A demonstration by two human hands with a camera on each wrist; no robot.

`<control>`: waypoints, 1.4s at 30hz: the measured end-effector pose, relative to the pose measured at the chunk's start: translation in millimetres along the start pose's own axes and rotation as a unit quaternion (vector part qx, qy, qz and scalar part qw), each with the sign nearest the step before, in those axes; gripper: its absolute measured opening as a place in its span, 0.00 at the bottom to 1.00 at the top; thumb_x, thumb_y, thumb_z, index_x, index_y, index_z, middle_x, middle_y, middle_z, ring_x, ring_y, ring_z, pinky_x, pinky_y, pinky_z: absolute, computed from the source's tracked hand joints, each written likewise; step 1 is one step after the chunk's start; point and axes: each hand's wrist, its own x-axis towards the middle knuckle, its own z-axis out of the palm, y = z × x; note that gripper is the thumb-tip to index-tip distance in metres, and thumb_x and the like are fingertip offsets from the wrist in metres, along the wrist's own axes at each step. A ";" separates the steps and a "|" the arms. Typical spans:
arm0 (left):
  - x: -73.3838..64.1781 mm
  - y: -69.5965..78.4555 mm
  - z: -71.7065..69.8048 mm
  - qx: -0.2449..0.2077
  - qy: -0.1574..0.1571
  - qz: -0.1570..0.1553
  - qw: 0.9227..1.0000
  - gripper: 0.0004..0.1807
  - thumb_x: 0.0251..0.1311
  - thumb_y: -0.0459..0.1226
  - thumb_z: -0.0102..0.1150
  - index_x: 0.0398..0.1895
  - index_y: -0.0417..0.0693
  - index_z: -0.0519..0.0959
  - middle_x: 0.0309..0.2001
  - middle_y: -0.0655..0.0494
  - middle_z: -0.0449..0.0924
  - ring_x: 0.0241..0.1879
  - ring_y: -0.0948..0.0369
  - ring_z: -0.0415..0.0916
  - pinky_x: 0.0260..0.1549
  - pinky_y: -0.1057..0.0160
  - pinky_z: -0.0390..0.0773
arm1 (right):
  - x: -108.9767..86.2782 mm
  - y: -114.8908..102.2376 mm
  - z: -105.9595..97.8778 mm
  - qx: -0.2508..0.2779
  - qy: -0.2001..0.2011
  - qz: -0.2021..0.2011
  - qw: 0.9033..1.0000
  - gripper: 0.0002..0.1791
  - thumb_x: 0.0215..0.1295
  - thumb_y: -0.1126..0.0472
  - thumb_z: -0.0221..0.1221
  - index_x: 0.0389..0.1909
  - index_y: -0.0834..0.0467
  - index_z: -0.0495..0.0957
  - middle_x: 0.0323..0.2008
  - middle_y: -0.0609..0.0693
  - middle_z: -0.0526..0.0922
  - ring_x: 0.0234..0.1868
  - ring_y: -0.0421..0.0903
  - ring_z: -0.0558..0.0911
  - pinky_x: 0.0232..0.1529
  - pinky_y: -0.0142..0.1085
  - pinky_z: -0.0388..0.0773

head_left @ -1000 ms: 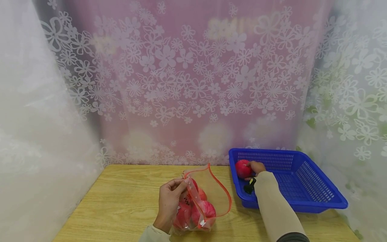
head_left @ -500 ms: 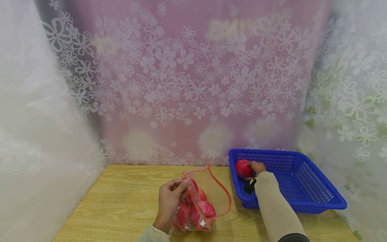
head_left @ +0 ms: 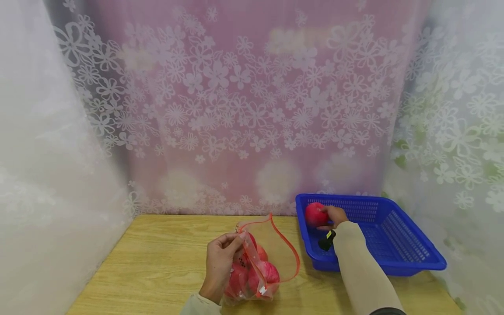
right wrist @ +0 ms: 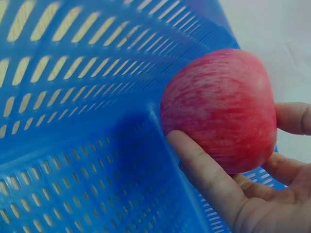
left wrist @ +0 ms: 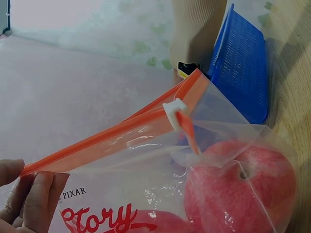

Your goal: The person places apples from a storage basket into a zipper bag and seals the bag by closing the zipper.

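Note:
My left hand (head_left: 221,260) pinches the orange-edged rim of a clear zip bag (left wrist: 141,179) between thumb and fingers. The bag's mouth gapes open, and a white slider (left wrist: 175,114) sits on its zip. Several red apples (left wrist: 243,182) lie inside the bag on the table. Over at the right, my right hand (head_left: 334,217) grips a single red apple (right wrist: 218,109), thumb on one side and fingers on the other. That apple is at the left end of the blue basket (head_left: 374,267), slightly off the basket's floor in the right wrist view.
The wooden table (head_left: 157,262) carries the bag near its front and the basket at the right. A pink flowered curtain (head_left: 236,109) hangs behind it, with pale sheets on both sides. A black strap with a yellow tag (head_left: 327,240) is on my right wrist.
The right hand and its apple have risen slightly within the basket. The left hand keeps its hold on the bag's rim, and the view has shifted a little.

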 end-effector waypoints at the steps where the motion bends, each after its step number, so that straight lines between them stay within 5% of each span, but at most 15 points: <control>1: -0.4 0.6 -0.1 0.000 0.000 -0.002 1.000 0.11 0.58 0.36 0.66 0.36 0.33 0.82 0.28 0.55 0.83 0.29 0.64 0.82 0.33 0.65 0.83 | -1.3 -1.0 -0.5 0.002 0.000 -0.001 1.000 0.35 0.67 0.64 0.48 0.70 0.73 0.47 0.71 0.72 0.46 0.66 0.74 0.58 0.45 0.53 0.80; 12: -4.8 -4.1 -4.6 -0.011 -0.015 0.035 0.999 0.10 0.56 0.37 0.69 0.32 0.36 0.83 0.27 0.56 0.83 0.28 0.65 0.82 0.31 0.65 0.83 | -22.3 -12.0 -2.2 0.005 -0.016 -0.014 1.000 0.35 0.68 0.63 0.50 0.72 0.69 0.48 0.73 0.67 0.45 0.68 0.72 0.56 0.47 0.54 0.78; 22: 0.3 -0.8 1.5 -0.004 0.006 -0.007 1.000 0.11 0.59 0.35 0.66 0.36 0.32 0.82 0.27 0.56 0.82 0.27 0.65 0.81 0.33 0.66 0.83 | -34.1 -27.0 -3.0 -0.012 -0.036 -0.044 0.998 0.34 0.71 0.62 0.48 0.73 0.68 0.48 0.73 0.67 0.42 0.66 0.75 0.57 0.48 0.55 0.77; 42: 3.0 0.0 3.4 -0.009 0.014 0.000 1.000 0.10 0.61 0.34 0.63 0.35 0.31 0.82 0.26 0.56 0.82 0.27 0.66 0.81 0.30 0.68 0.83 | -65.9 -44.3 -6.7 -0.016 -0.070 -0.085 0.994 0.28 0.71 0.62 0.47 0.68 0.68 0.56 0.68 0.67 0.55 0.57 0.66 0.70 0.48 0.53 0.79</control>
